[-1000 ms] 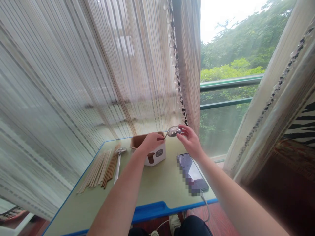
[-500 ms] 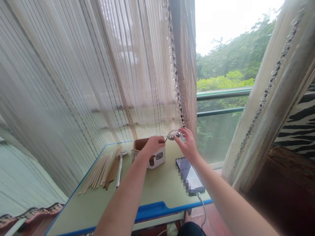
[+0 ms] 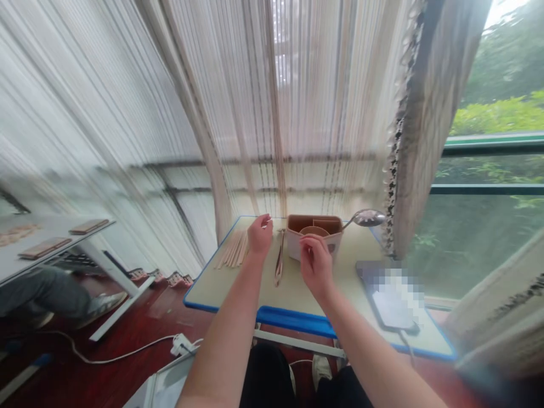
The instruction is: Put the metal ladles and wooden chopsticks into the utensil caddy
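My left hand [image 3: 260, 237] is over the far left of the table, beside pale wooden sticks [image 3: 233, 249], its fingers drawn together. A small light sliver shows at the fingertips, too blurred to name. In front of a white box with a brown inside [image 3: 293, 243], my right hand [image 3: 317, 262] has curled fingers and no visible object in them. A metal slotted spoon [image 3: 369, 217] leans out over the box's right rim, apart from both hands. Between my hands lies a slim metal utensil [image 3: 279, 263], its handle toward me. Darker sticks are not distinguishable now.
A phone [image 3: 393, 303], partly pixelated, lies on the right of the blue-edged table [image 3: 340, 306] with a cable attached. At left, another table [image 3: 91, 235] holds brown flat pieces, and a person's leg [image 3: 63, 294] shows beneath it. Curtains hang behind; a power plug [image 3: 182, 344] is on the floor.
The view has swung left. My right hand has let go of the slotted spoon, which now rests in the box. My left hand has moved from the box to the sticks.
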Motion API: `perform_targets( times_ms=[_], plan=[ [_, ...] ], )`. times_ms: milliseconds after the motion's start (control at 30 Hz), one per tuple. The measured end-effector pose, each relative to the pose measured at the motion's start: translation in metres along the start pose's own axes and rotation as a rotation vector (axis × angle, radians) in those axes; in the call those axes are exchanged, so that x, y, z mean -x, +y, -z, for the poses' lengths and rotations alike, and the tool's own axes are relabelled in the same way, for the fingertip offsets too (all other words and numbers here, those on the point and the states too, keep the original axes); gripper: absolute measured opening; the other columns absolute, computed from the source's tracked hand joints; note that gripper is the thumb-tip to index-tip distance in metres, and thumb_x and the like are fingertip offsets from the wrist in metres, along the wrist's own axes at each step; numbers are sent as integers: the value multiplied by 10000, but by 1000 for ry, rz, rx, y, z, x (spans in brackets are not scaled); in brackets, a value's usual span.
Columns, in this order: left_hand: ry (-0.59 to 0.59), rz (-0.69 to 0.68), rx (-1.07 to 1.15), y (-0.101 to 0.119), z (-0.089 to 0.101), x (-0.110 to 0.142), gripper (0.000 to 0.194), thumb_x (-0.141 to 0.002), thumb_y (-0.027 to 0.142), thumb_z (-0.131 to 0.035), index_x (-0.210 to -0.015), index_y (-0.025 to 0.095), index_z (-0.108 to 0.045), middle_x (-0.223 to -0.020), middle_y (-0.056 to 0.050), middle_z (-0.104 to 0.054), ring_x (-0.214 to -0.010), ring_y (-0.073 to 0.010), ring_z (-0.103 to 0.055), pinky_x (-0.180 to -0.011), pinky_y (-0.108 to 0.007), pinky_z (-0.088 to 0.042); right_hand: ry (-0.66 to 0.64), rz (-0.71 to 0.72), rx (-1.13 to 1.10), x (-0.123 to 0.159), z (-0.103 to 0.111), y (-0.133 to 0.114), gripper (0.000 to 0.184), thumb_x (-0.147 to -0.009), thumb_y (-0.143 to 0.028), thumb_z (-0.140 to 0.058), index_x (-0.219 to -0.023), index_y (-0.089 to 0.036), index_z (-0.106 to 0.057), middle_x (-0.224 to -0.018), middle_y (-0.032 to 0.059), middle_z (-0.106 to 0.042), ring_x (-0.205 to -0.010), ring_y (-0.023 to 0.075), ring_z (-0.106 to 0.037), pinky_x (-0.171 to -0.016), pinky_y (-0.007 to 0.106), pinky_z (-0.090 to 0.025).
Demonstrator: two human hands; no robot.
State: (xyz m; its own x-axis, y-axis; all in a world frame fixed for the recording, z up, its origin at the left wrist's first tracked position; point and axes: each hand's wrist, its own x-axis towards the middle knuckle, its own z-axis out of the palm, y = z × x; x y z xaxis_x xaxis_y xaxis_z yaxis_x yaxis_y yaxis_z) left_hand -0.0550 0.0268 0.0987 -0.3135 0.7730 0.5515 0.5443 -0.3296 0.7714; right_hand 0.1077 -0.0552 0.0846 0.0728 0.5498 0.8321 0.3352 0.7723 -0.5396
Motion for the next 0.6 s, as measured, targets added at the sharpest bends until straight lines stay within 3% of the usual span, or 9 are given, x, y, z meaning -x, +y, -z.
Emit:
perform_targets(
  times_ms=[133,233,367,467,600],
  plan=[
    [-15,58,-46,-27,6,19,295,-818,239,-492,-1072,124,-589,-997,-100,-665,-899,-142,-617,-834,-267,-471,-219,-256,105,32,-47,28,192,-813,-166,-387,-870,-189,-569,-876,65,-607,-794,175,-571,-743,305,-456],
    [-86,49,-174,-36,5,29,279,-829,221,-472,-1062,144,-603,-1039,-103,-652,-930,-155,-607,-869,-283,-443,-357,-406,235,50,-65,50,211,-802,-185,-410,-914,-160,-586,-903,91,-635,-822,197,-585,-766,312,-445],
    [-241,99,-311,-43,-2,27,257,-824,210,-481,-1035,170,-623,-1026,-92,-659,-943,-174,-601,-881,-307,-418,-488,-359,412,57,-71,61,214,-785,-230,-480,-929,-147,-614,-911,118,-648,-870,245,-581,-816,356,-413],
    [-329,140,-345,-47,-11,20,220,-802,223,-515,-963,160,-651,-973,-99,-673,-926,-189,-606,-847,-299,-423,-510,-321,477,57,-73,60,228,-768,-225,-512,-951,-144,-622,-913,127,-649,-889,263,-573,-836,376,-397],
    [-406,201,-404,-51,-23,16,159,-739,209,-570,-841,139,-670,-879,-116,-683,-860,-205,-620,-771,-282,-433,-518,-372,459,57,-74,61,214,-756,-214,-539,-946,-168,-627,-893,96,-658,-858,240,-572,-806,349,-410]
  ],
)
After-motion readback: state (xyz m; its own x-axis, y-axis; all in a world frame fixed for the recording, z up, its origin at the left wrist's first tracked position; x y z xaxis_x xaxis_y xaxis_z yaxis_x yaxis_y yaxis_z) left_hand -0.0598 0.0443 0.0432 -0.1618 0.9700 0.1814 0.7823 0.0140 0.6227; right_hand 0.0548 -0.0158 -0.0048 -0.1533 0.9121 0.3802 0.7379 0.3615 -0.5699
